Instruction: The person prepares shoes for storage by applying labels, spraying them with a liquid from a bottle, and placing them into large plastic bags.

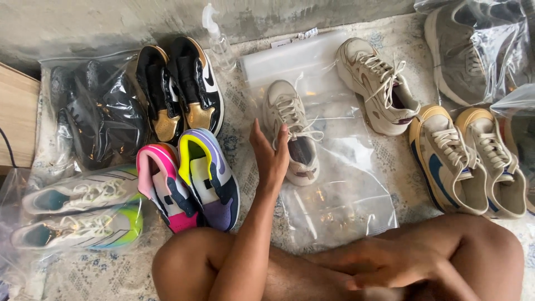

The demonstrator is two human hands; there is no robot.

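Right hand [384, 267]: nearest the camera, resting loosely curled on the crossed legs, holding nothing. Left hand [271, 153]: fingers straight and together, empty, edge touching a cream sneaker [292, 131]. Sneaker lies on a clear plastic zip bag [334, 189]; its mate [379, 86] sits at the bag's far right edge. Pink and purple sneakers [189, 181] lie just left of the arm.

left hand [271, 153] touches a beige sneaker [292, 131] on a clear bag [334, 195].
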